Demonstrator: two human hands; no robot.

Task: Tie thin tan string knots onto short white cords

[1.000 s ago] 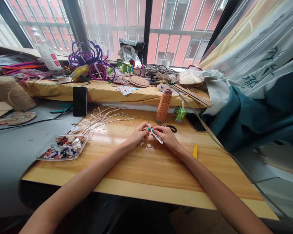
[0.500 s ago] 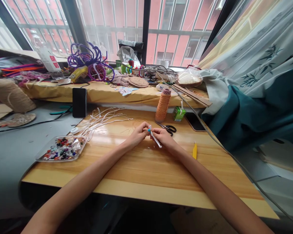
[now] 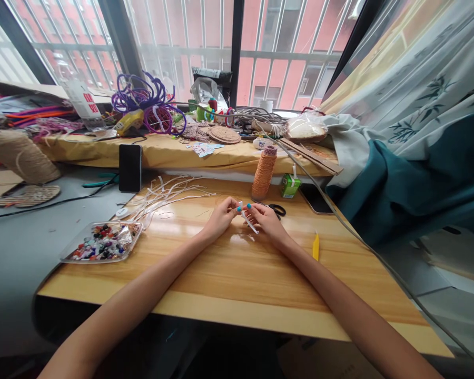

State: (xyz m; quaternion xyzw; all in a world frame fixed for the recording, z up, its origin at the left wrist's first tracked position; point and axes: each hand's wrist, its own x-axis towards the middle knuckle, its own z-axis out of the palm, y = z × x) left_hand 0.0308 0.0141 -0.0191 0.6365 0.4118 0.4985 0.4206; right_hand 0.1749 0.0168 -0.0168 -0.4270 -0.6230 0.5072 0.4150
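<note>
The left hand (image 3: 224, 217) and right hand (image 3: 267, 220) meet over the middle of the worktop (image 3: 237, 284), nearer its far edge. Between them is a narrow white strip (image 3: 250, 224), slanting from the left fingertips down toward the near edge. The left grip is closed, thumb and forefinger pinching the strip's upper end. The right grip is bent around beside the strip, thumb raised; whether it pinches the strip, I cannot tell.

Scissors (image 3: 278, 210) lie partly hidden beyond the right hand. An orange spool (image 3: 264, 173) stands at the far edge, a green carton (image 3: 290, 186) just right of it, and a dark phone (image 3: 315, 197) lies at the far right corner. Loose white strips (image 3: 161, 196) spread over the far left corner; a clear bead tray (image 3: 71, 246) overlaps the left edge.
</note>
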